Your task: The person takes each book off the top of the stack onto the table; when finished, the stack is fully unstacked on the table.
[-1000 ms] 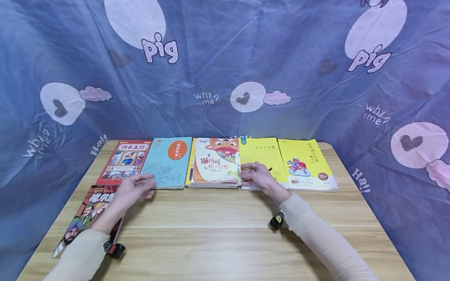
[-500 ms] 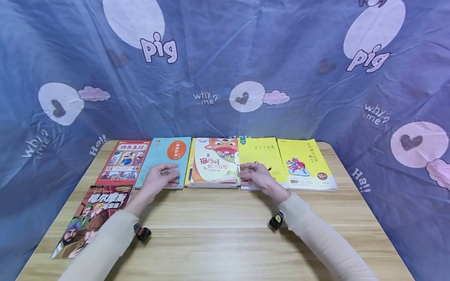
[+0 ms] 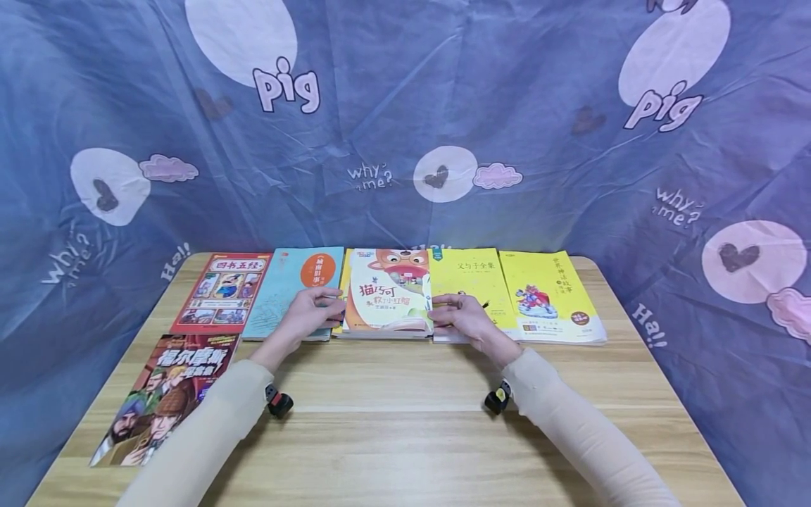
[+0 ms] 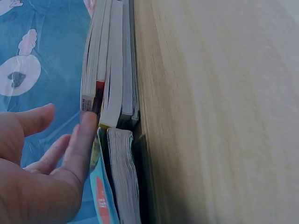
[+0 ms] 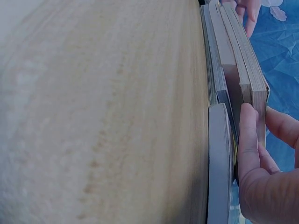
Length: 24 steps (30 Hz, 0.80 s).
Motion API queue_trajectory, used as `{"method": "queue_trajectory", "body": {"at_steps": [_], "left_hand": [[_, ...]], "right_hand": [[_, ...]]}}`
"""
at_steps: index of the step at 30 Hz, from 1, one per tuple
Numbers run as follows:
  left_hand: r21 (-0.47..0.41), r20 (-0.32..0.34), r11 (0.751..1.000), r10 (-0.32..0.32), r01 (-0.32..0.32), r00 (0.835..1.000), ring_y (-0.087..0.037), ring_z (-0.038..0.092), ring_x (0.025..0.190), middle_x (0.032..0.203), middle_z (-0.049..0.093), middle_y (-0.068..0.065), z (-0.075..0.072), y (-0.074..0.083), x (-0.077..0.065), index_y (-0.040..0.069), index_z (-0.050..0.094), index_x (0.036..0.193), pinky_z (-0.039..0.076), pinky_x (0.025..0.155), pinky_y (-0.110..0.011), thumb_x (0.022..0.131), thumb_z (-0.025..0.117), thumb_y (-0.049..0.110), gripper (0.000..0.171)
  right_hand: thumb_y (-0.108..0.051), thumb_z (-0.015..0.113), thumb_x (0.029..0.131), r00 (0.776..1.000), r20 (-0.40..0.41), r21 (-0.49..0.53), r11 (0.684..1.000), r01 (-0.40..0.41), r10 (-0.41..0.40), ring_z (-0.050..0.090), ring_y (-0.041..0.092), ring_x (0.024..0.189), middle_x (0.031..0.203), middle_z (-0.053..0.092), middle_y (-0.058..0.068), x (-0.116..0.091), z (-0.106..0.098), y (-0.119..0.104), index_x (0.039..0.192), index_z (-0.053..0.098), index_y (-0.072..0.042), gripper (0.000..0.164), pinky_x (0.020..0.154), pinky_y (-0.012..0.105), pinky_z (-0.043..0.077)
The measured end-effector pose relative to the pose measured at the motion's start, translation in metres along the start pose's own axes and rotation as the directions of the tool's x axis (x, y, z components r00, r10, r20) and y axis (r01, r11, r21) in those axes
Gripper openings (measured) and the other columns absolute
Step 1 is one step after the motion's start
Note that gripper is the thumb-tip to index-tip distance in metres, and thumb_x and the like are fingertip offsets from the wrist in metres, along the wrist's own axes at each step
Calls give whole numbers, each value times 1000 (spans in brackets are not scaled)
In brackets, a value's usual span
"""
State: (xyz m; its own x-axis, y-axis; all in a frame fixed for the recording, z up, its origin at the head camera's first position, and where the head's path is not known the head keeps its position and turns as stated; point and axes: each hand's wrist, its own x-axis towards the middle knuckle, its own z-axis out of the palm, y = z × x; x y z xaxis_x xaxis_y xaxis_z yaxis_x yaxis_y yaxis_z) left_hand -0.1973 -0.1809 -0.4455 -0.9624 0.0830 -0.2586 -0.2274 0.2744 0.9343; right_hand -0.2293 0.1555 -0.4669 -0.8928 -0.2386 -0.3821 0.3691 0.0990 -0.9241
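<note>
In the middle of the head view lies a white picture book [image 3: 386, 299] with an orange cartoon animal, on top of other books with a yellow edge showing. My right hand [image 3: 467, 318] pinches its right edge. In the right wrist view one fingertip [image 5: 247, 112] lies against the page block of the book, another digit over by its upper cover. My left hand [image 3: 310, 313] hovers over the teal book [image 3: 285, 289], fingers spread, with fingertips right at the stack's left edge. The left wrist view has one finger [image 4: 85, 128] at the top book's corner.
Two yellow books, one [image 3: 475, 264] partly under my right hand and another [image 3: 551, 296], lie at the right. A red book [image 3: 222, 292] is at the left, a comic-style book [image 3: 158, 401] in front of it. All rest on a wooden table [image 3: 393, 436] before a blue curtain [image 3: 380, 105].
My left hand has moved right from over the red and teal books' front edges to the left edge of the white book. The right hand has stayed in place.
</note>
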Motion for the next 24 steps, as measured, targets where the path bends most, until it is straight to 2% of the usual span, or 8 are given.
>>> {"method": "queue_trajectory", "body": {"at_steps": [5,9,13,20,24], "left_hand": [[56,26,998,-38,36,999,-18,74,102,133,67,-24,3,5,3,1,55,148,67,93,-38,104,69,21,50],[38,32,997,-74,72,997,-14,74,95,131,69,-22,5,8,6,1,53,149,68,88,-34,103,70,22,53],[20,31,995,-95,94,995,-12,73,89,129,71,-20,7,9,8,1,53,149,68,83,-30,102,71,22,54],[23,31,997,-80,80,996,-14,70,91,138,61,-20,12,5,8,-1,49,154,67,84,-29,101,73,22,63],[-19,50,997,-79,80,996,-12,69,84,135,62,-18,13,2,9,0,47,153,66,75,-24,101,72,20,61]], "right_hand": [[2,70,97,1000,10,2,1000,14,-14,74,11,77,99,76,2,2,1,2,147,54,5,53,75,25,68],[3,69,97,1000,16,9,1000,19,-19,73,9,75,92,75,0,2,0,2,148,52,7,54,73,24,68],[3,68,98,1000,13,10,1000,20,-20,73,10,75,94,74,1,0,0,1,149,51,7,54,74,24,68],[3,69,97,1000,2,15,1000,-10,10,76,12,79,99,79,3,-2,0,-1,149,52,5,55,76,27,68],[3,69,97,1000,8,13,1000,-20,20,76,13,79,99,80,4,-2,1,-2,149,51,4,55,76,27,68]]}}
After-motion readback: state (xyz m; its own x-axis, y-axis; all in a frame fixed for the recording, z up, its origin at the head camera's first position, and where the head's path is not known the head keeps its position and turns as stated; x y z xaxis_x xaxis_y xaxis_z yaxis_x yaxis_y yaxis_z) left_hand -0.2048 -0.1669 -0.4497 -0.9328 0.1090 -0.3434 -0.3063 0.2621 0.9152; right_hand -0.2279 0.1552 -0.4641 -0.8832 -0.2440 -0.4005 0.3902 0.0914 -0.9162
